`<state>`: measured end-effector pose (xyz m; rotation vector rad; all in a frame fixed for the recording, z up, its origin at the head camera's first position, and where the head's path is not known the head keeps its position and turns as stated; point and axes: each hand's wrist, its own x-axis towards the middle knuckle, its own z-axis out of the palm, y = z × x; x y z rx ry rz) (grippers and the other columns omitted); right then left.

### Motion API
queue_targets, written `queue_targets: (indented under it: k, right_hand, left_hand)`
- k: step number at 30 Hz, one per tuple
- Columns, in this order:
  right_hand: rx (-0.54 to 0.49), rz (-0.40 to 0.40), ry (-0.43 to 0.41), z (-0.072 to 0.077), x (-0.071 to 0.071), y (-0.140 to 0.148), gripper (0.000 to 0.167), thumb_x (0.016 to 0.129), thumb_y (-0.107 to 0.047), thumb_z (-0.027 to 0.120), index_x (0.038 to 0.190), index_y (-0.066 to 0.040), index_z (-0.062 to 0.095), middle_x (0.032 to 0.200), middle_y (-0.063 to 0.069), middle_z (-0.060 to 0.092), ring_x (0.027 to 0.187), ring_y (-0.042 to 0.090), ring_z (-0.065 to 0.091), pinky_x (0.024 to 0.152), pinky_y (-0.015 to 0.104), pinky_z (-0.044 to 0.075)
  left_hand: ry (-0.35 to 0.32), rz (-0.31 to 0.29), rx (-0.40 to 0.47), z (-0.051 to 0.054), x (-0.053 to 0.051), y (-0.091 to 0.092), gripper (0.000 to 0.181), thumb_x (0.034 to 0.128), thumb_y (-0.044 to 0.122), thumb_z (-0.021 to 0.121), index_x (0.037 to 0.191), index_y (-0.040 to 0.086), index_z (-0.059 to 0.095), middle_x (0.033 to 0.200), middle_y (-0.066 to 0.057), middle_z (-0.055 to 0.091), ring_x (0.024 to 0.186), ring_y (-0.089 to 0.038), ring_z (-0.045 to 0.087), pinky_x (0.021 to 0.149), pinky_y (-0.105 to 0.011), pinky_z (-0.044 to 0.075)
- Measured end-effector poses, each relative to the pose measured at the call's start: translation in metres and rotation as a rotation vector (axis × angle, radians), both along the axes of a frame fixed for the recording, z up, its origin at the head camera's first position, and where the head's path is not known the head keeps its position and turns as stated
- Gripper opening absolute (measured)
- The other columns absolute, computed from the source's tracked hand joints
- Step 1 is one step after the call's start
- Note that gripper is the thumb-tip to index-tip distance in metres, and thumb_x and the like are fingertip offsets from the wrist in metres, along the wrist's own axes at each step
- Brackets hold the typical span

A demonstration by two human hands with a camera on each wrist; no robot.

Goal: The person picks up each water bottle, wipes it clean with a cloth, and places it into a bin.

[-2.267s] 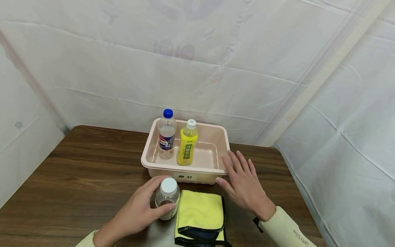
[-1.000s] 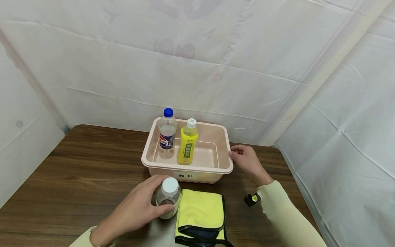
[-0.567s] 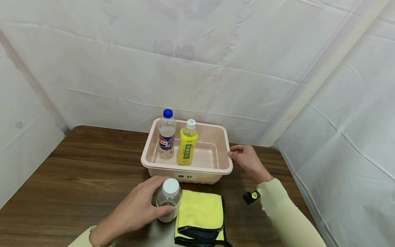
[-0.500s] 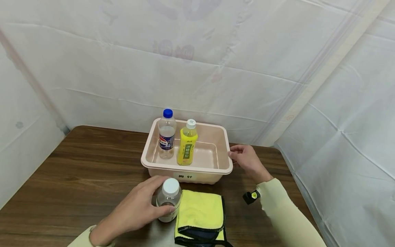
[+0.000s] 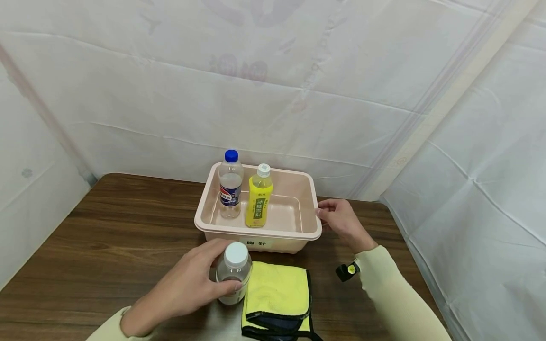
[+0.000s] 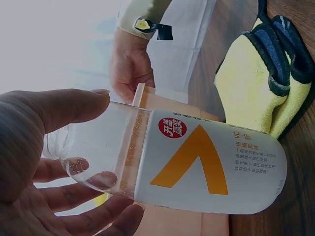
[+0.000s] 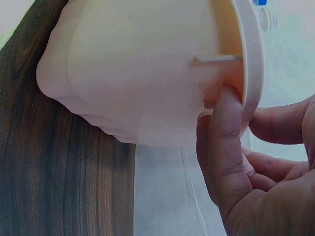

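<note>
My left hand point(image 5: 187, 279) holds a clear plastic drink bottle point(image 5: 234, 272) with a white cap, thumb on the near side. In the left wrist view the bottle's white label point(image 6: 246, 182) bears an orange mark, and the fingers curve round its clear upper part. My right hand point(image 5: 344, 227) pinches the right rim of a pale pink plastic bin point(image 5: 283, 245). From the right wrist view, the thumb is on one side of the rim point(image 7: 253, 59) and the fingers are under its lip. Inside the bin stand a blue-capped Pepsi bottle point(image 5: 230, 196) and a yellow-labelled drink bottle point(image 5: 258, 201).
Right beside the held bottle, a folded yellow cloth point(image 5: 279, 289) with black edging lies in front of the bin. A dark wooden table point(image 5: 128, 237) carries everything. White sheeting point(image 5: 277, 118) rises behind and at both sides.
My right hand has moved from spread fingers over the bin's front right corner to a pinch farther back on the right rim. The left hand and bottle have barely moved.
</note>
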<state>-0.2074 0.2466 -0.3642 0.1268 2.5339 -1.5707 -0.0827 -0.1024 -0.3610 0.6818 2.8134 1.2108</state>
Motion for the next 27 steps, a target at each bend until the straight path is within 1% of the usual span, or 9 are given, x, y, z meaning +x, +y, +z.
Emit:
queue_targets:
  k: [6,10,14,16,23,27]
  right_hand:
    - [0.005,-0.004,0.001,0.0,0.0,0.0,0.034,0.103,-0.01,0.062,0.13,0.01,0.063,0.106,0.023,0.072,0.083,0.024,0.075,0.069,0.035,0.066]
    - [0.004,-0.006,0.001,0.001,0.0,-0.001,0.034,0.103,-0.011,0.062,0.131,0.009,0.063,0.106,0.022,0.072,0.084,0.026,0.075,0.069,0.035,0.066]
    - [0.005,0.006,0.006,0.0,0.0,0.0,0.034,0.104,-0.01,0.06,0.132,0.01,0.062,0.108,0.023,0.072,0.085,0.027,0.075,0.069,0.035,0.066]
    - [0.006,0.006,0.004,0.0,0.0,0.0,0.033,0.104,-0.01,0.06,0.131,0.009,0.062,0.109,0.024,0.072,0.084,0.026,0.075,0.069,0.035,0.065]
    - [0.014,-0.003,-0.002,-0.001,0.001,-0.001,0.033,0.104,-0.011,0.061,0.131,0.008,0.063,0.109,0.024,0.071,0.086,0.03,0.075,0.068,0.035,0.066]
    - [0.016,-0.003,-0.003,-0.001,0.001,-0.001,0.033,0.104,-0.011,0.061,0.131,0.008,0.063,0.108,0.023,0.072,0.084,0.027,0.075,0.069,0.035,0.066]
  left_hand:
    - [0.006,-0.012,0.001,0.005,0.0,0.0,0.057,0.0811,0.038,0.09,0.131,0.026,0.065,0.12,0.012,0.068,0.106,-0.007,0.064,0.089,-0.034,0.06]
    - [0.002,-0.025,0.006,0.009,0.0,0.0,0.057,0.0817,0.039,0.09,0.131,0.028,0.064,0.122,0.012,0.068,0.107,-0.007,0.064,0.09,-0.035,0.06]
    - [0.001,-0.031,0.005,0.014,0.0,0.0,0.056,0.0821,0.039,0.089,0.131,0.027,0.064,0.121,0.012,0.068,0.107,-0.007,0.063,0.09,-0.035,0.06]
    - [0.005,-0.034,0.001,0.016,0.0,0.0,0.056,0.0822,0.04,0.089,0.13,0.026,0.065,0.121,0.012,0.069,0.106,-0.007,0.064,0.089,-0.035,0.06]
    - [0.032,-0.045,0.004,0.023,-0.001,0.001,0.053,0.0814,0.04,0.09,0.127,0.026,0.066,0.117,0.011,0.07,0.101,-0.005,0.064,0.083,-0.027,0.058]
    - [0.042,-0.057,0.005,0.026,-0.001,0.001,0.053,0.0816,0.04,0.09,0.127,0.027,0.066,0.119,0.012,0.071,0.102,-0.005,0.065,0.083,-0.027,0.059]
